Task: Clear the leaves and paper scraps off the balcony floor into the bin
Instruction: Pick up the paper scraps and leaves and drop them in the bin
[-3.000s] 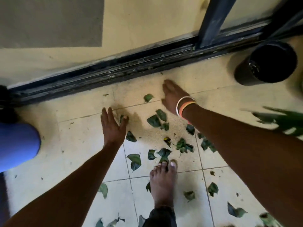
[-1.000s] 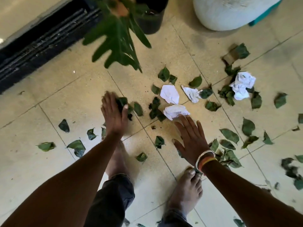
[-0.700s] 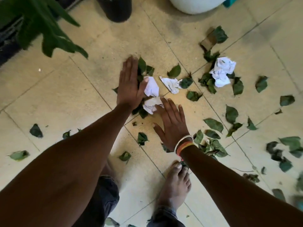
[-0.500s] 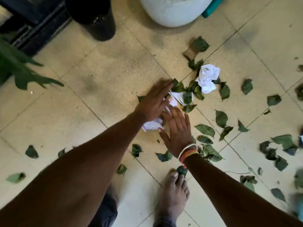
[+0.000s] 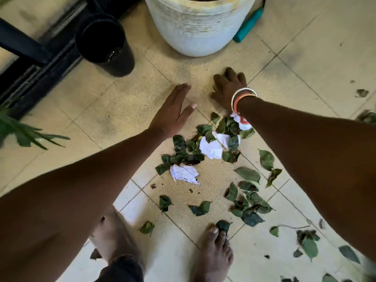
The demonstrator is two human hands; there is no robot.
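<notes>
Your left fingers are straight and flat, aiming upper right, so the left hand holds nothing; your right hand has its fingers bent down onto the tile and tbh I can't tell if anything's under them. The heap of leaves and paper scraps sits mid-frame just below both hands, long axis running upper right to lower left, black bin in the upper left. Half a second back both hands were bunched on the paper, now they're apart above it.
</notes>
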